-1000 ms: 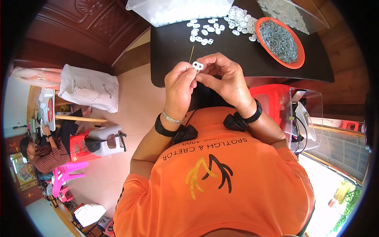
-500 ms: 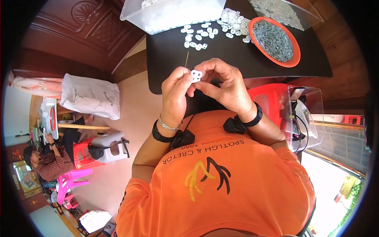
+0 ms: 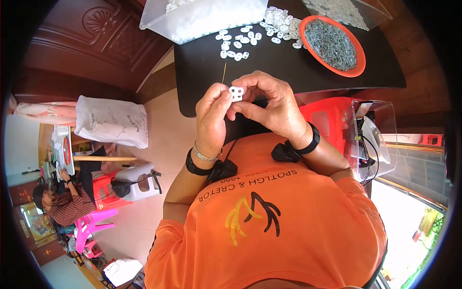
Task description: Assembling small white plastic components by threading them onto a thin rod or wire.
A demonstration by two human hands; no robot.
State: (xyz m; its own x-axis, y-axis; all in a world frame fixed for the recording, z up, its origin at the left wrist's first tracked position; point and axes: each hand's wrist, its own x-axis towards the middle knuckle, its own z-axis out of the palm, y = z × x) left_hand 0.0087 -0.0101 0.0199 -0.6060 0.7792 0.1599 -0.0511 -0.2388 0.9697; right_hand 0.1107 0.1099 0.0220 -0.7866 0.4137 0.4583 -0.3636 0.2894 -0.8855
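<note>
Between my two hands, just off the near edge of the dark table, are small white plastic pieces with dark round holes [image 3: 236, 93], held side by side. My left hand [image 3: 211, 111] is closed, its thumb and fingers pinching them from the left. A thin gold-coloured needle-like rod [image 3: 224, 72] sticks up from behind the left fingers. My right hand [image 3: 276, 108] is closed too, thumb and fingertips meeting the right side of the pieces. Loose white two-holed oval pieces [image 3: 237, 45] lie on the table beyond my hands.
A translucent bin [image 3: 207, 29] of white pieces stands at the back. To its right are a white heap [image 3: 284, 24], an orange bowl [image 3: 362, 58] of small grey metal parts and another clear bin [image 3: 380, 12]. A red stool [image 3: 322, 118] stands right; a seated person [image 3: 72, 204] is far left.
The white pieces have turned a little between my fingers, so more of their holes face up. Both hands keep their pinch. The whole view has shifted slightly.
</note>
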